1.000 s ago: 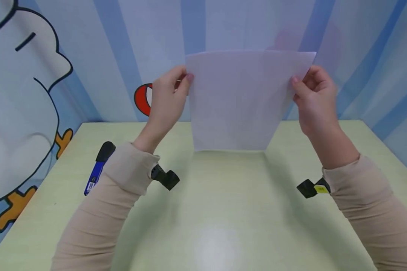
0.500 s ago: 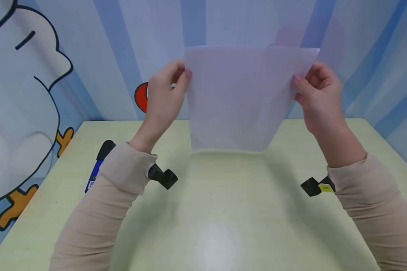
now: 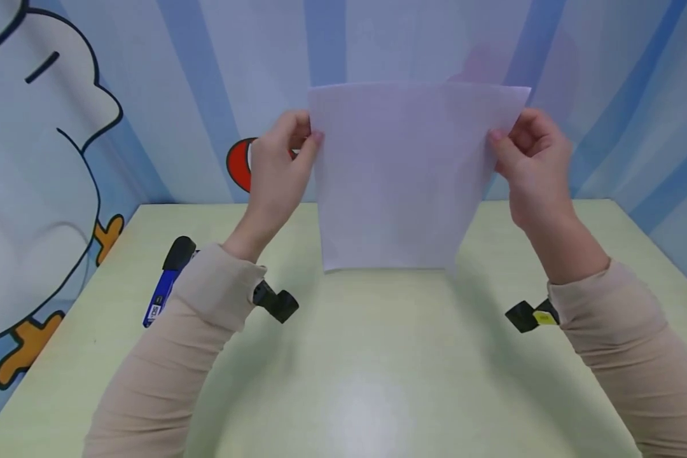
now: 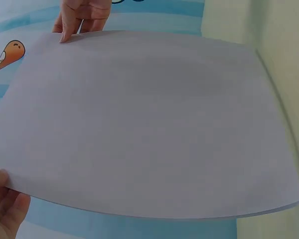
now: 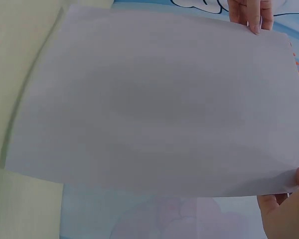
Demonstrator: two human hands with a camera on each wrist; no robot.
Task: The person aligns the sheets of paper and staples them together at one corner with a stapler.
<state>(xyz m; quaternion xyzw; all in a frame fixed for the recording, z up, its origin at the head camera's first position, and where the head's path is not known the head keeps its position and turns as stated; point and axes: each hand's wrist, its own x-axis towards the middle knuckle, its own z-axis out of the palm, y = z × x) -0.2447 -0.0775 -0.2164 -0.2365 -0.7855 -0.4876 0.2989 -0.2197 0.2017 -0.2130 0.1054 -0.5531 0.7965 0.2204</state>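
A plain white sheet of paper point(image 3: 401, 178) is held upright over the far part of the table, with no marks showing on the side toward me. My left hand point(image 3: 283, 159) pinches its left edge near the top, thumb in front. On the opposite edge, at about the same height, my right hand point(image 3: 535, 165) pinches it likewise. The paper point(image 4: 149, 124) fills most of the left wrist view, its lower edge near the tabletop. In the right wrist view the sheet point(image 5: 154, 104) bows slightly between both hands.
A blue marker with a black cap point(image 3: 168, 280) lies on the left of the pale green table point(image 3: 366, 356), partly behind my left sleeve. Behind the table stands a blue striped wall point(image 3: 412, 38) with cartoon figures. Small black wrist cameras point(image 3: 276, 302) jut from both cuffs.
Both hands keep their pinch on the paper. It rose a little and then came back down, and its lower edge now hangs slightly lower in the head view.
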